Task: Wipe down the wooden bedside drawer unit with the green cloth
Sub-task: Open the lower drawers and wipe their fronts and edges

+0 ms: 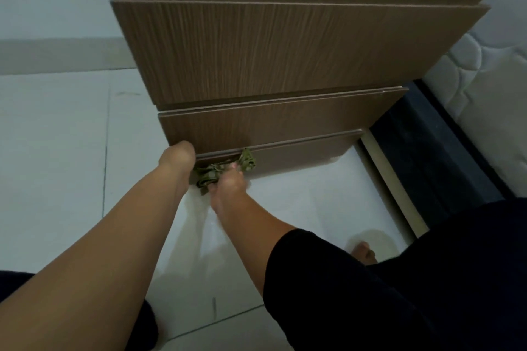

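Right hand (228, 184) grips the cloth (219, 171) at the lowest drawer (299, 151), running 9-to-3 o'clock; left hand (178, 155), grip hidden, sits at 9.

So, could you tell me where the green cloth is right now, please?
In the head view, the green cloth is low against the drawer unit's bottom drawer front, gripped by the right hand, with the left hand just beside it.

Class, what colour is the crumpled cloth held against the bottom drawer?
Olive green crumpled cloth, head view.
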Action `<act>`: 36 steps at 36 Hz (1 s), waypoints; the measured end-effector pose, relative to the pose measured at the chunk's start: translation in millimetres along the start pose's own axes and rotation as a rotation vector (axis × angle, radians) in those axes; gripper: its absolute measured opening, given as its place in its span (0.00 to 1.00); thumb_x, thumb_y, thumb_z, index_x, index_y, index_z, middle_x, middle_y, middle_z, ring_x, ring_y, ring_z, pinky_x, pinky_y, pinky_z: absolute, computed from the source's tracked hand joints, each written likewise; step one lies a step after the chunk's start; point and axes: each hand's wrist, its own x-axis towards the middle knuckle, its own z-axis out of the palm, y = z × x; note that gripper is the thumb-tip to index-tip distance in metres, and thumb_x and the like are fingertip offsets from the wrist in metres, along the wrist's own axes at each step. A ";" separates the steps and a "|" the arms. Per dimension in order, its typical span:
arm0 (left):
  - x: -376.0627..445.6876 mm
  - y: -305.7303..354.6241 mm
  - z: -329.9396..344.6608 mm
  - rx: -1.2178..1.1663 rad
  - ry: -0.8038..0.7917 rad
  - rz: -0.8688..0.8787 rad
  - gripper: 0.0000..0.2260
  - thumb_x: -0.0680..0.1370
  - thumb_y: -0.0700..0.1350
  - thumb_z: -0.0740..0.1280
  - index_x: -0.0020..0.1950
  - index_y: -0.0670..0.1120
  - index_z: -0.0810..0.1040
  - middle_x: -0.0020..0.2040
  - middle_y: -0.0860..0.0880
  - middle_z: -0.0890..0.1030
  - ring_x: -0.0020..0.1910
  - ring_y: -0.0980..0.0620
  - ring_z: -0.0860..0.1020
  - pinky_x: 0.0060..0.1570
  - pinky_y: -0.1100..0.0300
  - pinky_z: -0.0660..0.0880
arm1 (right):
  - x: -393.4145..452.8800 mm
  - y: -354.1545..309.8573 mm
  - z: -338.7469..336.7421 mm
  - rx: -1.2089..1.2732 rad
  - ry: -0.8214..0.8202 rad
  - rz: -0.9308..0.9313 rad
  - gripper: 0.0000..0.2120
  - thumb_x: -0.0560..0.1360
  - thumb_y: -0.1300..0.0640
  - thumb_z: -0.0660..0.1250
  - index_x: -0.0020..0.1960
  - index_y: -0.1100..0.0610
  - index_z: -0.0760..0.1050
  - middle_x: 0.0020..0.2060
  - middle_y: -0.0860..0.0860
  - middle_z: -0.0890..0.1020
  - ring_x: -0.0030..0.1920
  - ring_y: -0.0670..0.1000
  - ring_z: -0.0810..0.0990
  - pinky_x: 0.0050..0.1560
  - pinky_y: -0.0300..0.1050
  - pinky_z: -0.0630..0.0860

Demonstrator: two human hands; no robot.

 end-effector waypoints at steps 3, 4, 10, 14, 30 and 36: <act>-3.7 -1.9 -8.2 0.093 -0.032 0.031 0.20 0.79 0.45 0.55 0.71 0.41 0.65 0.68 0.43 0.70 0.65 0.42 0.69 0.56 0.55 0.65 | -8.2 9.0 2.6 -0.021 -0.038 0.032 0.19 0.81 0.53 0.56 0.69 0.58 0.65 0.64 0.60 0.74 0.62 0.59 0.75 0.64 0.54 0.72; -6.1 -2.0 -12.0 0.127 -0.025 0.044 0.20 0.79 0.45 0.55 0.70 0.40 0.66 0.65 0.43 0.72 0.62 0.43 0.70 0.53 0.55 0.65 | -12.4 10.8 2.6 -0.054 -0.071 0.043 0.18 0.81 0.54 0.56 0.68 0.59 0.65 0.63 0.61 0.75 0.61 0.59 0.76 0.64 0.54 0.73; -16.0 -6.3 -37.0 0.364 0.040 0.081 0.18 0.78 0.45 0.58 0.61 0.35 0.72 0.58 0.36 0.76 0.53 0.39 0.75 0.49 0.53 0.71 | -29.6 14.8 -2.8 -0.274 -0.326 0.100 0.16 0.82 0.58 0.53 0.66 0.62 0.67 0.63 0.61 0.76 0.63 0.58 0.76 0.62 0.51 0.74; -28.0 -13.1 -53.4 0.572 0.078 0.156 0.20 0.78 0.48 0.57 0.60 0.34 0.73 0.58 0.35 0.76 0.56 0.37 0.75 0.50 0.53 0.72 | -39.1 10.7 -10.9 -0.402 -0.438 0.089 0.16 0.82 0.57 0.51 0.67 0.62 0.67 0.64 0.61 0.75 0.64 0.58 0.75 0.63 0.52 0.72; -89.6 -16.8 -85.5 0.073 -0.277 0.319 0.14 0.80 0.49 0.61 0.57 0.42 0.78 0.50 0.43 0.82 0.43 0.49 0.80 0.39 0.59 0.76 | -93.0 -45.4 -33.3 -0.330 -0.710 0.001 0.29 0.79 0.40 0.48 0.67 0.61 0.69 0.51 0.57 0.79 0.51 0.54 0.79 0.52 0.49 0.77; -118.5 7.4 -96.1 -0.062 -0.254 0.374 0.15 0.81 0.49 0.58 0.61 0.42 0.76 0.55 0.42 0.81 0.54 0.44 0.80 0.53 0.51 0.76 | -132.9 -66.6 -23.0 -0.355 -0.850 -0.113 0.13 0.80 0.61 0.53 0.55 0.61 0.75 0.51 0.58 0.79 0.46 0.51 0.81 0.47 0.41 0.80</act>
